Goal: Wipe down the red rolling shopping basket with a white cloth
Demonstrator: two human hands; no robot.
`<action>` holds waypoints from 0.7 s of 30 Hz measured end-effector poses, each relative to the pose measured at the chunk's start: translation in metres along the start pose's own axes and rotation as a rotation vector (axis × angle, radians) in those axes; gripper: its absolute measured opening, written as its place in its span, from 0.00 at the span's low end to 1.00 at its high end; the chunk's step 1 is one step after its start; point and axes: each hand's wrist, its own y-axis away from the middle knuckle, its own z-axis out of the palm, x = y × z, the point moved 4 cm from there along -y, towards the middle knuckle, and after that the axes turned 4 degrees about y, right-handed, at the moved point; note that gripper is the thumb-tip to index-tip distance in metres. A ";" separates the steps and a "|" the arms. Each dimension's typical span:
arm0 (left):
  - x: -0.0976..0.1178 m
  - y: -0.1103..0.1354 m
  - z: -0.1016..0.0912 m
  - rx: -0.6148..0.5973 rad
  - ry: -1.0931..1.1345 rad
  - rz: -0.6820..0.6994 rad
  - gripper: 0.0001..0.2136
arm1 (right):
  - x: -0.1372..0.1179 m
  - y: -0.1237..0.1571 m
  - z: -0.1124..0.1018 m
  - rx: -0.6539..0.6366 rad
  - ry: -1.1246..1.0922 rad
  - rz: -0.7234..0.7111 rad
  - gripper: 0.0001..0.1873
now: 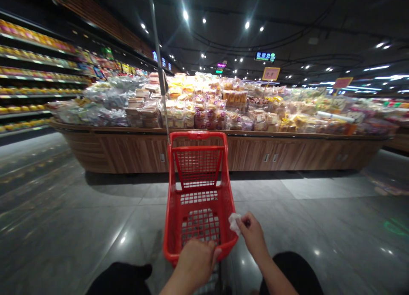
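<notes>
A red plastic shopping cart stands in front of me, its basket holding no goods and its handle at the far end. My left hand is closed over the near rim of the basket, thumb to the right; its fingertips are hidden. At the basket's right side, my right hand pinches a crumpled white tissue. The tissue is close against the outer right rim; whether it presses on the plastic I cannot tell.
Beyond the cart runs a long wooden display counter piled with bagged baked goods. Stocked shelves line the left side. A thin pole rises at the cart's far left corner. Grey tiled floor surrounds the cart.
</notes>
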 end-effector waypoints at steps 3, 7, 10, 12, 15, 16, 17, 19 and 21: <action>0.001 -0.001 -0.002 0.002 0.001 -0.001 0.23 | 0.011 0.019 0.002 -0.004 -0.026 0.037 0.13; 0.000 0.000 -0.003 0.025 -0.010 0.014 0.23 | 0.018 0.029 0.005 -0.036 -0.081 0.088 0.14; -0.002 0.000 -0.001 0.041 -0.018 0.017 0.24 | 0.008 0.016 0.003 0.020 -0.069 0.058 0.14; -0.003 0.000 0.001 0.041 -0.022 0.006 0.24 | 0.000 0.010 0.002 0.063 -0.043 0.039 0.14; -0.006 0.001 0.003 0.042 -0.029 0.002 0.24 | -0.003 0.017 0.004 0.065 -0.017 0.025 0.13; -0.008 0.002 0.004 0.039 -0.032 0.008 0.24 | -0.002 0.022 0.005 0.052 -0.015 0.022 0.13; -0.009 0.004 0.004 0.038 -0.036 0.015 0.24 | -0.001 0.027 0.007 0.036 -0.015 0.019 0.13; -0.013 0.007 0.005 0.030 -0.046 0.029 0.23 | -0.001 0.031 0.011 0.017 -0.017 0.017 0.12; -0.018 0.011 0.005 0.021 -0.053 0.049 0.23 | -0.005 0.025 0.015 0.019 -0.016 0.006 0.11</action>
